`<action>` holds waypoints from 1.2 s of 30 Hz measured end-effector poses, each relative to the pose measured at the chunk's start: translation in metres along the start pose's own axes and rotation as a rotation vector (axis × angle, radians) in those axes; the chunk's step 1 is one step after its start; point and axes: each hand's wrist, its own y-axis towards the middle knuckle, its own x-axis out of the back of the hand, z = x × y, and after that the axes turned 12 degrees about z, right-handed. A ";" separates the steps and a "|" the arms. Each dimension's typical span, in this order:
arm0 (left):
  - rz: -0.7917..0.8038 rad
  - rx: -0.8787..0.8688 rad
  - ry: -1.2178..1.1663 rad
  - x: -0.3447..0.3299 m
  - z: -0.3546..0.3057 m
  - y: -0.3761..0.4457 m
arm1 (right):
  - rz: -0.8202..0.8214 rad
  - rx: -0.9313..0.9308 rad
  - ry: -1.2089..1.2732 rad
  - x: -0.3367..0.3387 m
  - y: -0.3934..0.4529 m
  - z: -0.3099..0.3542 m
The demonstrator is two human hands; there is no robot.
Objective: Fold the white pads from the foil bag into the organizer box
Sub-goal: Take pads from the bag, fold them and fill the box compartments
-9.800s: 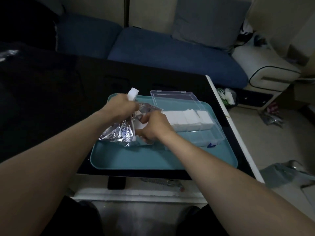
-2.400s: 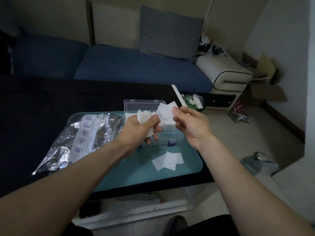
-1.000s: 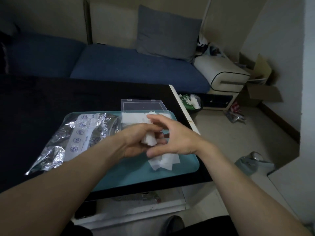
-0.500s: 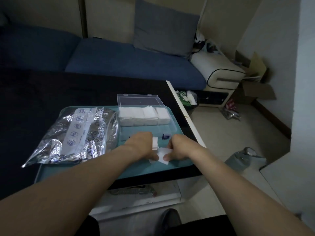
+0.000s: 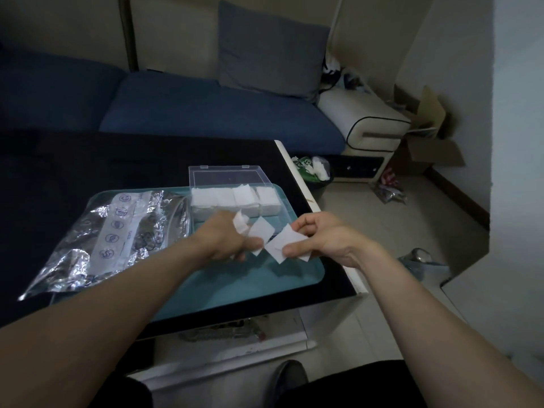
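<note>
My left hand (image 5: pixel 223 238) grips a few white pads (image 5: pixel 259 231) above the teal tray (image 5: pixel 235 287), one of them sticking up by the knuckles. My right hand (image 5: pixel 323 238) pinches a flat white pad (image 5: pixel 287 244) between thumb and fingers, just right of the left hand. Behind the hands stands the clear organizer box (image 5: pixel 232 189) with its lid open; its back row is packed with folded white pads (image 5: pixel 235 198). The crinkled foil bag (image 5: pixel 109 237) lies on the tray's left side.
The tray sits on a black table (image 5: pixel 88 166) whose right edge runs close by my right hand. A blue sofa (image 5: pixel 206 113) stands beyond the table. A small bin (image 5: pixel 315 169), a cardboard box (image 5: pixel 426 142) and a plastic bag (image 5: pixel 418 260) are on the floor at the right.
Both hands have lifted from the tray's front, where they pressed on loose pads. The right hand now holds one pad up; the left holds its pads raised beside it.
</note>
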 end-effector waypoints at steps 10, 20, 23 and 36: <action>0.154 -0.167 -0.299 -0.001 -0.012 -0.004 | -0.107 0.164 -0.161 -0.003 0.006 0.010; 0.051 -0.151 -0.352 0.003 -0.007 -0.002 | -0.261 0.230 0.117 -0.011 0.004 0.020; -0.039 -0.157 -0.533 0.001 -0.013 -0.001 | -0.387 0.273 0.365 -0.017 0.003 0.027; -0.263 -0.252 -0.979 -0.021 -0.039 0.000 | -0.500 0.109 0.897 -0.072 0.029 0.047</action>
